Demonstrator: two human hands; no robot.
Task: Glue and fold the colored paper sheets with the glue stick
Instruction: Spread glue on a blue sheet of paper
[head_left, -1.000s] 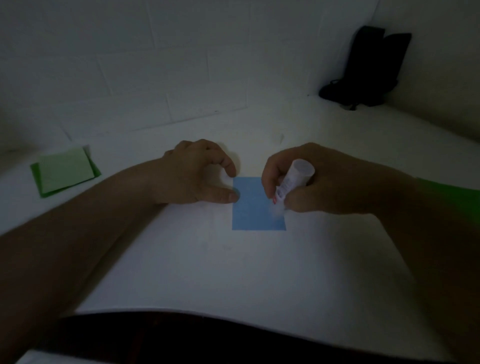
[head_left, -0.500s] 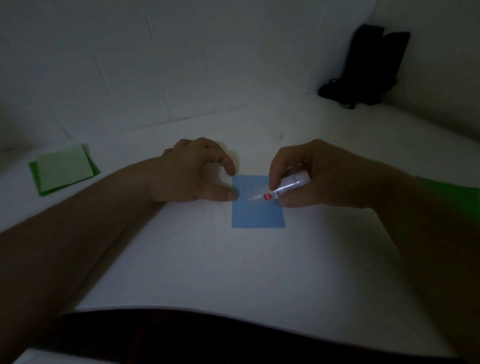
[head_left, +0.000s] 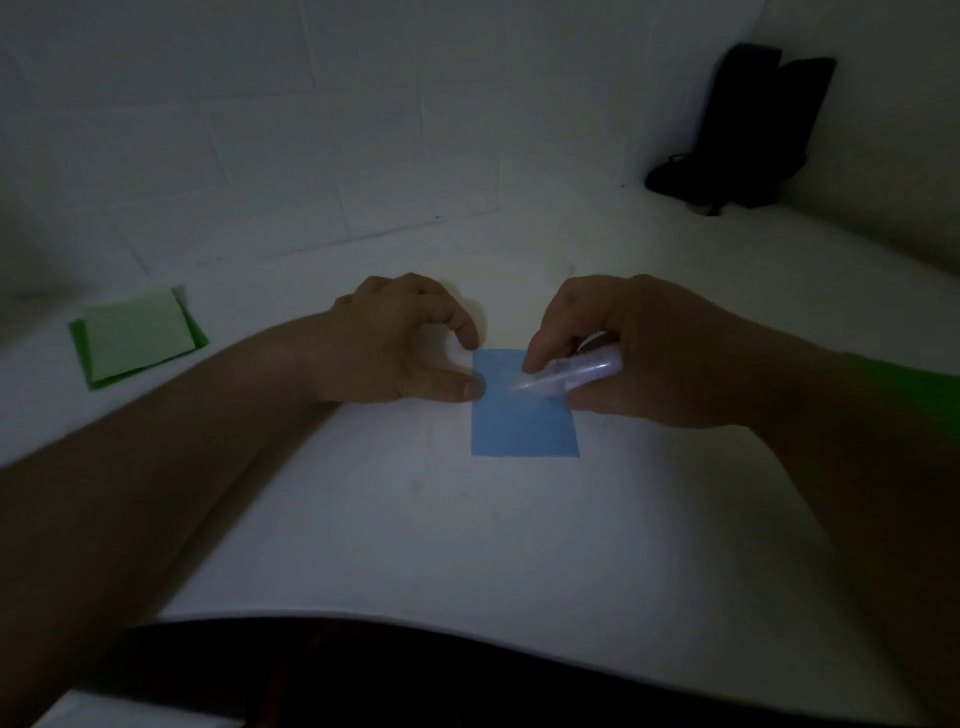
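- The right hand has its fingers and thumb curled round the glue stick, gripping the barrel; the forefinger reaches down along it toward the tip.
- The glue stick lies tilted low, nearly flat, with its tip pointing left over the upper half of the blue paper sheet. The tip is blurred, so whether it touches the sheet cannot be told.
- The left hand sits at the left edge of the blue sheet. Its thumb tip presses on that edge about a third of the way down, and the bent forefinger comes down just at the sheet's upper left corner. The other fingers are loosely curled behind and hold nothing.
- The blue sheet lies flat on the white surface, between the two hands, its lower half uncovered.
- Far to the left of the blue sheet, well apart from it, lies a small stack of green paper sheets: a pale green one on top of a darker green one, whose edges show round it.
- Beyond the blue sheet, to the upper right in the corner where the walls meet, stands a dark object too dim to make out.
- A white tiled wall rises behind the surface.
- A green sleeve shows on the right forearm.
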